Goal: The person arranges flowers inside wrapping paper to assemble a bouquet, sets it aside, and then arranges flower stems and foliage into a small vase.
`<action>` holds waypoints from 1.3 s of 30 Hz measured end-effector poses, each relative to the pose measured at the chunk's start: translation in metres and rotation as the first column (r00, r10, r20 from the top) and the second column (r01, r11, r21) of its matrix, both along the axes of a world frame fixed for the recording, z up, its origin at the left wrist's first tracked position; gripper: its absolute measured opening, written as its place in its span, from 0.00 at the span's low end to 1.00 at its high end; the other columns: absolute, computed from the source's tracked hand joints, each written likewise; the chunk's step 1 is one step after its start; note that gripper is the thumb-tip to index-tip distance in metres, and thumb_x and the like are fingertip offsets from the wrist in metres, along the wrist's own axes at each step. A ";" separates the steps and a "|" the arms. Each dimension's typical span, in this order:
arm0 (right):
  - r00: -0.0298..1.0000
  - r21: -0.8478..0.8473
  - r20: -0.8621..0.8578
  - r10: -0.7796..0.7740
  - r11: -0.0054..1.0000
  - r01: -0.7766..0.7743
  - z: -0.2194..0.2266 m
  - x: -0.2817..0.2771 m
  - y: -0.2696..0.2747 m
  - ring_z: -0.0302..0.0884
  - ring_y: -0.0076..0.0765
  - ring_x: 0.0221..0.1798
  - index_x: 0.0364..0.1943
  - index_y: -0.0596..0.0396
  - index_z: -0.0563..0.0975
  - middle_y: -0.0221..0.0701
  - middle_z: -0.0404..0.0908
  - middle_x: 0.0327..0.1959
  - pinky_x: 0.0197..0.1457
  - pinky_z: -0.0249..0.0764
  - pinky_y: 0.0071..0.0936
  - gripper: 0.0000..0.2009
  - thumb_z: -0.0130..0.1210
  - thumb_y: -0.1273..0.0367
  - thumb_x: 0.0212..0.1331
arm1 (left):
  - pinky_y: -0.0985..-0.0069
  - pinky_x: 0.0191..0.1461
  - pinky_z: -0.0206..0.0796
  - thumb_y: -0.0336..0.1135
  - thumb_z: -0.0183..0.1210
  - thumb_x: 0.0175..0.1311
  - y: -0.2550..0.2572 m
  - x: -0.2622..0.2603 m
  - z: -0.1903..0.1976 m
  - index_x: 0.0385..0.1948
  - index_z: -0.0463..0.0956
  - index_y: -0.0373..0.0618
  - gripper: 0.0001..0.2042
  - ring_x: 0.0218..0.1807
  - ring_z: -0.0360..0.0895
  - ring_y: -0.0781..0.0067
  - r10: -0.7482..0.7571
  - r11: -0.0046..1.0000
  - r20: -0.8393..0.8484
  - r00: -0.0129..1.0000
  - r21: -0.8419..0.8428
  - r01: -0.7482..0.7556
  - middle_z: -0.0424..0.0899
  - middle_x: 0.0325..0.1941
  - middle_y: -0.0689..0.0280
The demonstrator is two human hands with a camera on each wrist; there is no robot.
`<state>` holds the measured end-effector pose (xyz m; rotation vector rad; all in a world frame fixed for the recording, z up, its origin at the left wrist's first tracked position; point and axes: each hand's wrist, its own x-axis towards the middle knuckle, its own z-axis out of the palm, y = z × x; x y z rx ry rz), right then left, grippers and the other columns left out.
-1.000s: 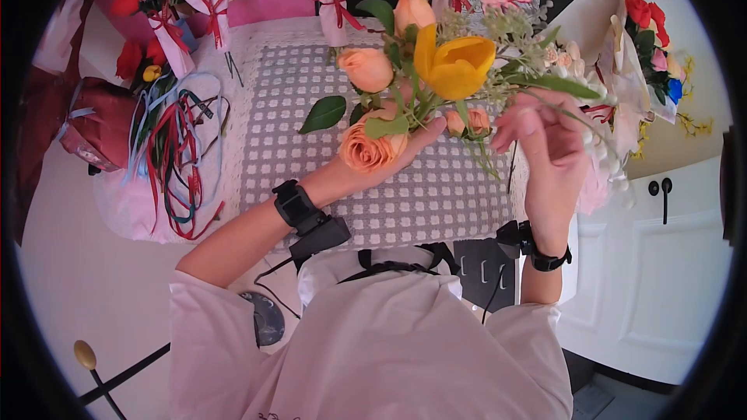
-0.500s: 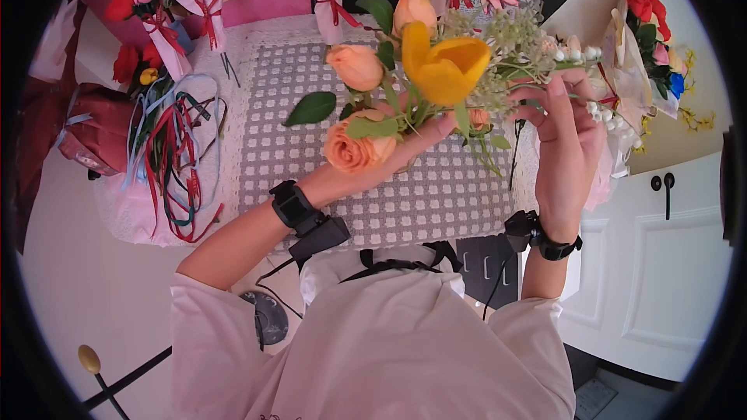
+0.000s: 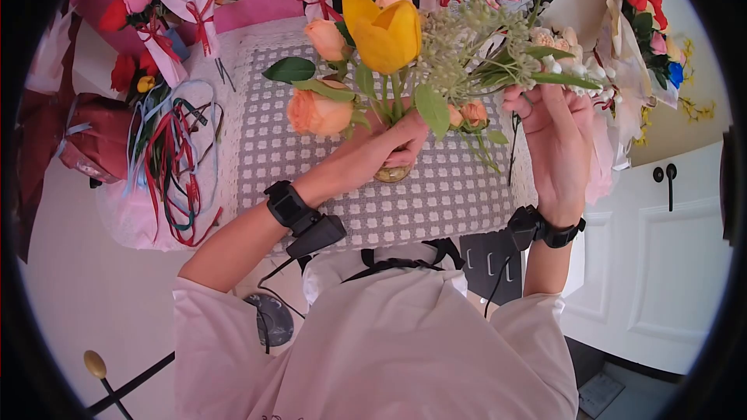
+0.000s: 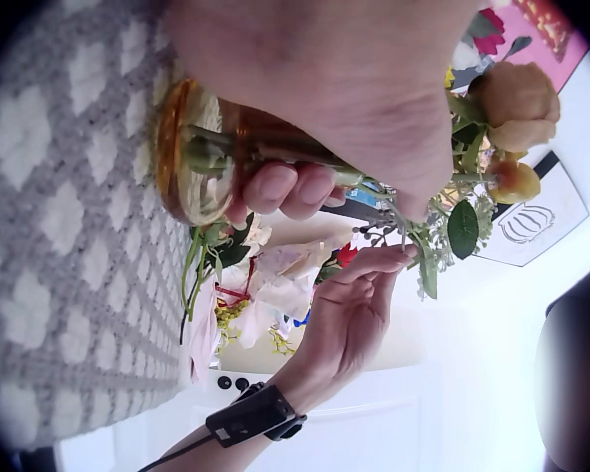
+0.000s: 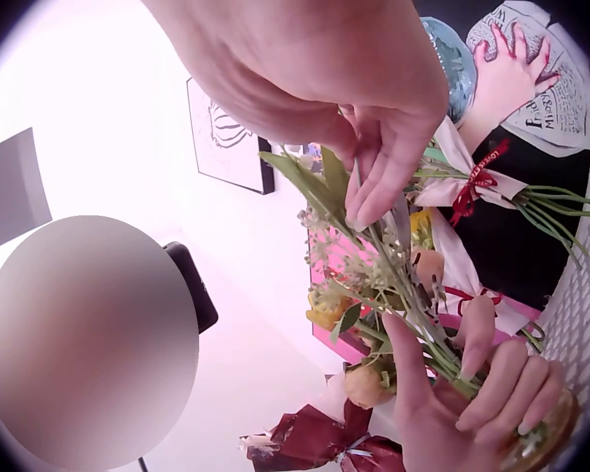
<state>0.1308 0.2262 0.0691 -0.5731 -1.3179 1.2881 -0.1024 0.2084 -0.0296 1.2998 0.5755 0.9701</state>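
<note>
My left hand (image 3: 381,144) grips an amber glass vase (image 4: 182,162), its fingers curled round the neck and the stems. The vase base shows below the hand in the head view. Out of it rise a yellow tulip (image 3: 383,35), peach roses (image 3: 319,111) and pale, fine-flowered greenery (image 3: 467,43). At the right side of the bunch my right hand (image 3: 556,136) pinches a leafy green sprig (image 5: 320,187) between thumb and fingers. That sprig's stem runs down toward the left hand in the right wrist view.
A grey-and-white checked cloth (image 3: 311,202) covers the table. Ribbons (image 3: 175,163) lie at the left. Wrapped bouquets (image 3: 191,8) stand along the back, with another bouquet (image 3: 654,39) at the right. Small peach roses (image 3: 473,113) lie on the cloth between the hands.
The left hand and its flowers have shifted left, and the vase base has come into view. The right hand has moved right and now holds the leafy sprig out to the side.
</note>
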 end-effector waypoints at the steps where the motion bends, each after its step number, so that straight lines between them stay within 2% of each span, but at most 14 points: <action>1: 1.000 0.000 -0.001 -0.001 1.000 0.001 0.001 0.000 -0.001 0.85 0.41 0.43 0.52 0.68 0.75 0.44 0.83 0.45 0.47 0.81 0.33 0.12 0.50 0.71 0.75 | 0.81 0.31 0.58 0.51 0.47 0.77 0.001 0.000 0.000 0.37 0.67 0.44 0.18 0.21 0.57 0.86 -0.002 1.000 0.009 1.000 0.015 0.002 0.62 0.20 0.76; 4: 0.999 0.020 -0.005 0.053 0.998 -0.053 0.003 -0.003 -0.007 0.82 0.37 0.42 0.57 0.65 0.74 0.40 0.83 0.46 0.47 0.81 0.31 0.15 0.52 0.70 0.73 | 0.80 0.32 0.61 0.51 0.46 0.77 -0.002 0.001 0.007 0.37 0.67 0.43 0.18 0.20 0.58 0.86 0.014 1.000 0.012 1.000 -0.019 -0.014 0.62 0.19 0.76; 7: 0.999 0.013 0.016 -0.032 0.999 0.032 0.001 -0.003 -0.018 0.81 0.37 0.40 0.59 0.66 0.73 0.41 0.83 0.48 0.47 0.80 0.31 0.17 0.53 0.70 0.71 | 0.79 0.32 0.64 0.52 0.46 0.77 -0.002 0.001 0.008 0.37 0.68 0.43 0.19 0.20 0.58 0.86 0.027 1.000 0.016 1.000 0.001 -0.027 0.63 0.18 0.76; 9: 0.981 0.105 0.190 0.044 0.992 -0.064 0.001 0.001 -0.020 0.84 0.34 0.43 0.56 0.68 0.73 0.40 0.83 0.47 0.50 0.80 0.30 0.17 0.58 0.74 0.67 | 0.79 0.32 0.64 0.52 0.46 0.77 -0.003 0.002 0.009 0.37 0.68 0.44 0.19 0.20 0.59 0.86 0.028 1.000 0.017 0.999 -0.004 -0.028 0.63 0.17 0.76; 10: 0.981 0.104 0.190 0.043 0.992 -0.064 0.001 -0.001 -0.024 0.84 0.34 0.43 0.56 0.68 0.73 0.40 0.83 0.47 0.50 0.80 0.30 0.17 0.58 0.74 0.67 | 0.79 0.32 0.64 0.52 0.46 0.78 -0.003 0.002 0.009 0.36 0.68 0.44 0.19 0.19 0.59 0.86 0.030 1.000 0.018 0.999 -0.008 -0.030 0.63 0.17 0.76; 12: 0.956 0.123 0.271 -0.112 0.989 0.081 0.003 -0.014 -0.033 0.83 0.29 0.44 0.57 0.66 0.73 0.37 0.83 0.48 0.49 0.80 0.26 0.19 0.63 0.76 0.63 | 0.79 0.32 0.65 0.53 0.45 0.78 -0.003 0.002 0.010 0.36 0.68 0.44 0.19 0.20 0.59 0.86 0.038 0.999 -0.004 0.999 -0.008 -0.038 0.62 0.17 0.76; 13: 0.956 0.123 0.272 -0.112 0.989 0.081 0.005 -0.020 -0.036 0.83 0.29 0.44 0.57 0.66 0.73 0.37 0.83 0.48 0.49 0.80 0.26 0.19 0.63 0.76 0.63 | 0.79 0.33 0.65 0.53 0.45 0.78 -0.004 0.002 0.011 0.36 0.69 0.44 0.19 0.20 0.59 0.86 0.046 0.999 -0.025 0.999 -0.007 -0.046 0.62 0.17 0.76; 15: 0.950 0.051 0.249 -0.189 0.982 0.182 0.008 -0.030 -0.040 0.83 0.27 0.44 0.55 0.64 0.74 0.34 0.83 0.49 0.48 0.80 0.25 0.19 0.65 0.77 0.62 | 0.79 0.33 0.66 0.53 0.45 0.78 -0.004 0.002 0.012 0.36 0.69 0.44 0.20 0.20 0.59 0.86 0.049 0.999 -0.036 0.998 -0.010 -0.050 0.62 0.17 0.76; 22: 0.968 0.042 0.153 -0.200 0.980 0.196 -0.001 -0.038 -0.029 0.83 0.28 0.44 0.54 0.63 0.73 0.35 0.83 0.49 0.51 0.81 0.28 0.17 0.64 0.74 0.65 | 0.79 0.32 0.67 0.55 0.43 0.78 -0.004 0.002 0.014 0.37 0.69 0.44 0.21 0.19 0.59 0.86 0.058 0.998 -0.030 0.998 0.013 -0.058 0.62 0.17 0.76; 25: 0.980 0.016 0.124 -0.158 0.987 0.157 -0.004 -0.033 -0.027 0.83 0.29 0.46 0.53 0.62 0.72 0.37 0.83 0.49 0.53 0.82 0.30 0.15 0.62 0.74 0.66 | 0.80 0.32 0.67 0.56 0.43 0.78 -0.004 0.001 0.013 0.36 0.68 0.44 0.22 0.19 0.59 0.86 0.038 0.999 -0.020 0.999 -0.028 -0.038 0.62 0.17 0.76; 27: 0.990 0.020 0.113 -0.081 0.997 0.080 -0.005 -0.030 -0.027 0.83 0.38 0.52 0.54 0.58 0.73 0.40 0.82 0.51 0.57 0.83 0.40 0.13 0.58 0.74 0.69 | 0.80 0.32 0.67 0.56 0.43 0.78 -0.005 0.002 0.018 0.36 0.67 0.44 0.22 0.19 0.59 0.87 0.046 0.998 -0.017 0.999 -0.031 -0.046 0.62 0.16 0.75; 33: 0.999 -0.014 0.028 0.020 1.000 -0.020 -0.011 -0.029 -0.025 0.77 0.38 0.60 0.52 0.55 0.71 0.41 0.76 0.57 0.62 0.79 0.44 0.09 0.52 0.73 0.72 | 0.80 0.32 0.66 0.56 0.43 0.77 -0.002 0.003 0.014 0.32 0.64 0.46 0.22 0.18 0.58 0.86 0.057 0.998 -0.003 0.998 -0.026 -0.057 0.62 0.16 0.75; 36: 0.999 -0.098 -0.050 0.006 0.995 -0.011 -0.009 -0.034 -0.030 0.77 0.31 0.56 0.54 0.54 0.68 0.36 0.76 0.55 0.62 0.78 0.42 0.10 0.52 0.72 0.73 | 0.80 0.32 0.66 0.56 0.43 0.77 -0.001 0.003 0.013 0.30 0.62 0.47 0.22 0.18 0.58 0.86 0.063 0.998 -0.010 0.998 -0.011 -0.063 0.62 0.16 0.74; 39: 0.997 -0.114 -0.074 0.016 0.993 -0.024 -0.007 -0.035 -0.035 0.77 0.34 0.58 0.54 0.53 0.67 0.37 0.75 0.56 0.65 0.75 0.43 0.10 0.50 0.70 0.75 | 0.80 0.31 0.66 0.56 0.43 0.77 -0.002 0.004 0.016 0.29 0.62 0.47 0.22 0.18 0.59 0.86 0.070 0.998 -0.031 0.997 0.000 -0.070 0.62 0.16 0.74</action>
